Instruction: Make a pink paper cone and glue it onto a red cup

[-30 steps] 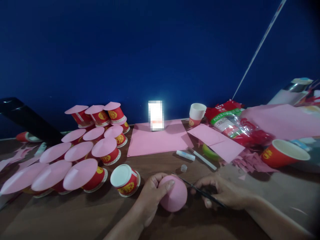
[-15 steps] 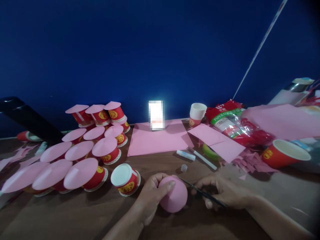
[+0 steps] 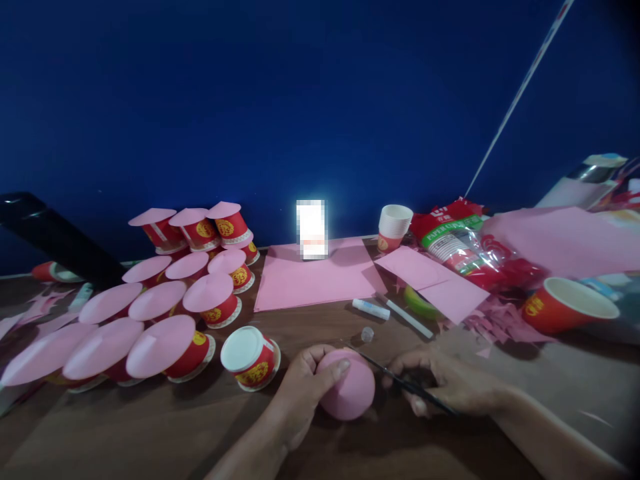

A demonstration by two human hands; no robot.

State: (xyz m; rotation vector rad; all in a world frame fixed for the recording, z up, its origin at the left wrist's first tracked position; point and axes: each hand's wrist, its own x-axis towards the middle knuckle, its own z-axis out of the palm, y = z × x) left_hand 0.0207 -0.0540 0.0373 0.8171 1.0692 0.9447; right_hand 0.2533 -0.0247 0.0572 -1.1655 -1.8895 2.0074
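Note:
Between the thumb and fingers of my left hand [image 3: 315, 383] is a round pink paper disc [image 3: 351, 392], its face turned up toward me. My right hand [image 3: 443, 380] is closed around a pair of scissors [image 3: 400, 381] with dark handles. The thin blades point left and lie along the disc's upper right edge. Whether the blades bite into the paper I cannot make out. Left of my left hand stands an upside-down red paper cup [image 3: 255, 375] with a gold emblem and no pink top.
Several upside-down cups with pink paper cones [image 3: 161, 345] fill the left side. Pink sheets [image 3: 320, 283] lie at the back. A glue stick [image 3: 371, 309], its cap [image 3: 367, 334], a cup stack [image 3: 393, 230], a bag of paper cups [image 3: 453, 237], and a tipped red cup [image 3: 545, 308] are rightward.
The disc and scissors have shifted very slightly against each other; both hands keep their grip. The whole view has drifted a little. Nothing else has visibly moved.

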